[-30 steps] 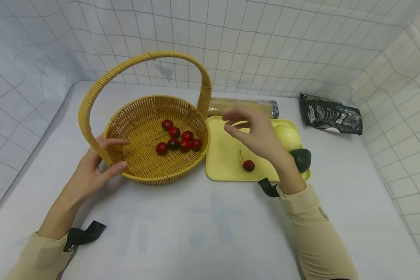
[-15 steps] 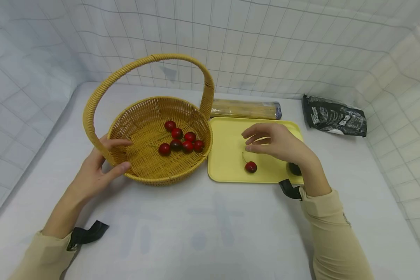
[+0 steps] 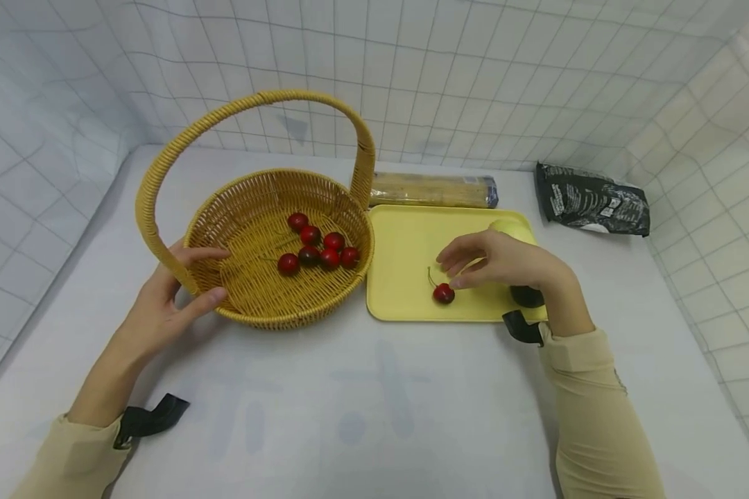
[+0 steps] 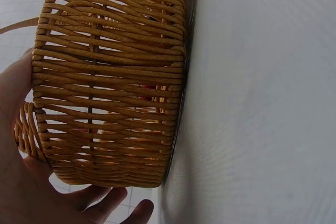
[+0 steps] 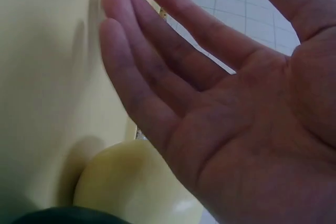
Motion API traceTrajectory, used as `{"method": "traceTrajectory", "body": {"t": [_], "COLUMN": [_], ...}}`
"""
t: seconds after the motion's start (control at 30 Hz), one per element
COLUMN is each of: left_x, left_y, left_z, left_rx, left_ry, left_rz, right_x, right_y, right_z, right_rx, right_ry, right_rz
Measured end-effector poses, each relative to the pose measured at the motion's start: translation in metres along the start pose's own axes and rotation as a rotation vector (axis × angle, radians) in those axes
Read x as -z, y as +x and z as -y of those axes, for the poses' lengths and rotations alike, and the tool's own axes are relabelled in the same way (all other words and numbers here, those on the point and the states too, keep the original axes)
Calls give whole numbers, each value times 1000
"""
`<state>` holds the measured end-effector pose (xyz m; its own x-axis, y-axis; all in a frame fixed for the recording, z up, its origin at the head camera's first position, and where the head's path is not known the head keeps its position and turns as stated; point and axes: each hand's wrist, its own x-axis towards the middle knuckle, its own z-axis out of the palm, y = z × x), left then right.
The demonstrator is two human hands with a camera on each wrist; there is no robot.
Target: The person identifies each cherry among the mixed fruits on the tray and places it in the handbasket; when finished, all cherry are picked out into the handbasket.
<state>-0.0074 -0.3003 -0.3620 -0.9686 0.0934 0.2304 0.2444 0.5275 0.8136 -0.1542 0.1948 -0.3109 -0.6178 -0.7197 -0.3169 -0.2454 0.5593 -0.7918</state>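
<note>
A yellow wicker basket (image 3: 268,312) with a tall arched handle holds several dark red cherries (image 3: 308,256). My left hand (image 3: 162,301) grips its left rim by the handle's base, thumb and a finger reaching over the inside. In the left wrist view, other fingers (image 4: 107,203) of that hand lie along the outside of the woven wall. A single stemmed cherry (image 3: 444,294) lies on the yellow tray (image 3: 399,277). Right beside it, my right hand (image 3: 505,260) hovers with loosely bent fingers, thumb tip at the cherry's edge. Its palm shows with nothing in it in the right wrist view.
On the tray's right side sit a pale yellow-green round fruit (image 5: 131,182) and a dark green one (image 3: 527,296), both partly hidden by my right hand. A long clear pack of thin sticks (image 3: 433,190) lies behind the tray. Back right is a black pouch (image 3: 593,201).
My right hand has come back from near the basket, moving right and down over the tray to the lone cherry. The left hand stays on the basket rim.
</note>
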Motion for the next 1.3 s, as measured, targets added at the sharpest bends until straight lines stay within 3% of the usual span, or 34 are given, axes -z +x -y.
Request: {"method": "traceTrajectory", "body": {"t": [0.13, 0.6, 1.3], "left_x": [0, 0, -1], "left_y": [0, 0, 1], "left_z": [0, 0, -1], "left_rx": [-14, 10, 19], "left_ry": [-11, -7, -21], "left_rz": [-4, 1, 7], "right_x": [1, -8, -18], "right_y": [1, 10, 23], "right_z": [-3, -13, -16], "right_rx": [-6, -8, 1], "right_ry": [12, 29, -23], "right_rz": [59, 70, -7]}}
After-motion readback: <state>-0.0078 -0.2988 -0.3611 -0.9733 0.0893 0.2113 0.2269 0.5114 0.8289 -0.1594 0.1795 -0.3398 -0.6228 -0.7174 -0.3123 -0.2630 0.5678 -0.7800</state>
